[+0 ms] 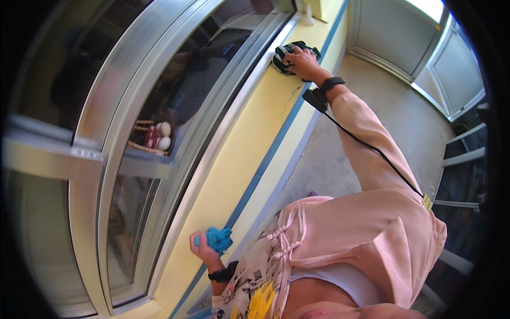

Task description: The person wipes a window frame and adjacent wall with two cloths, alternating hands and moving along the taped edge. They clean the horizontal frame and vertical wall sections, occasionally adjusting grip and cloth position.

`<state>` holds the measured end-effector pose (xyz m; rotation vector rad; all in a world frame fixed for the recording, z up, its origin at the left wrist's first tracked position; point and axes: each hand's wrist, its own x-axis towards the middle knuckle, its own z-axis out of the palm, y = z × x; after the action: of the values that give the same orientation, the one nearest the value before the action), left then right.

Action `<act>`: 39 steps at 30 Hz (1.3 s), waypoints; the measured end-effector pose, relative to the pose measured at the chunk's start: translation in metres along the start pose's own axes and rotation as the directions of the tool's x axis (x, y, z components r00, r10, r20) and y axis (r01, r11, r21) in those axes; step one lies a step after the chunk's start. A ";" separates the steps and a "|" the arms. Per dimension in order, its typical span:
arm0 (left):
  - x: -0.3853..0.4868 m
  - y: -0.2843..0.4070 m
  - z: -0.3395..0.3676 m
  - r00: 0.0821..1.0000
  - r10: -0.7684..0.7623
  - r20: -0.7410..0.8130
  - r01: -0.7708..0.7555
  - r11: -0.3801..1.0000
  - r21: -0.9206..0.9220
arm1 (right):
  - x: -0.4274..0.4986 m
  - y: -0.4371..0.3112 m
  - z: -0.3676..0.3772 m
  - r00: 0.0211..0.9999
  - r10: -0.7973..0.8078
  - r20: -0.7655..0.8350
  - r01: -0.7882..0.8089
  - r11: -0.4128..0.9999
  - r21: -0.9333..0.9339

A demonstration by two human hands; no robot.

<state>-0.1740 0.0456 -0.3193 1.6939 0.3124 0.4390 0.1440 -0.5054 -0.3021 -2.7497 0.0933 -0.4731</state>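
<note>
A dark cloth with pale stripes [281, 60] lies bunched on the yellow window ledge [235, 159], close to the window frame. My right hand [301, 63] grips it from above, fingers spread over it, arm stretched far forward. Nearer my body, my left hand [205, 249] holds a crumpled blue cloth [218, 240] over the near part of the ledge. Whether that cloth touches the ledge I cannot tell. Both wrists wear black bands, and a small black device [315, 99] with a cable hangs at the right one.
Sliding glass panes in an aluminium frame [119, 79] border the ledge on the left. A white nozzle-shaped piece [309, 16] stands at its far end. A crack [293, 97] runs across the ledge. Concrete floor [326, 159] lies to the right, with panelled doors [394, 36] beyond.
</note>
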 end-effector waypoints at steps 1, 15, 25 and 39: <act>-0.001 0.000 0.000 1.000 0.017 0.002 -0.017 1.000 0.006 | -0.024 -0.013 -0.002 0.995 -0.087 -0.041 0.088 0.996 0.002; -0.007 0.013 0.008 0.995 0.098 0.032 -0.100 0.992 0.078 | -0.190 -0.266 0.027 0.678 -0.733 0.059 0.703 0.670 0.241; -0.011 0.016 0.007 0.993 0.107 0.041 -0.112 0.983 0.145 | -0.194 -0.341 0.025 0.473 -0.880 0.044 0.881 0.473 -0.017; -0.008 0.016 0.009 0.999 -0.018 -0.032 0.021 0.994 0.108 | -0.057 -0.123 -0.009 0.883 -0.461 0.094 0.469 0.853 -0.228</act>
<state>-0.1775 0.0314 -0.3054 1.7898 0.3811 0.4409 0.0876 -0.3858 -0.2690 -3.0173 -0.5787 -0.5667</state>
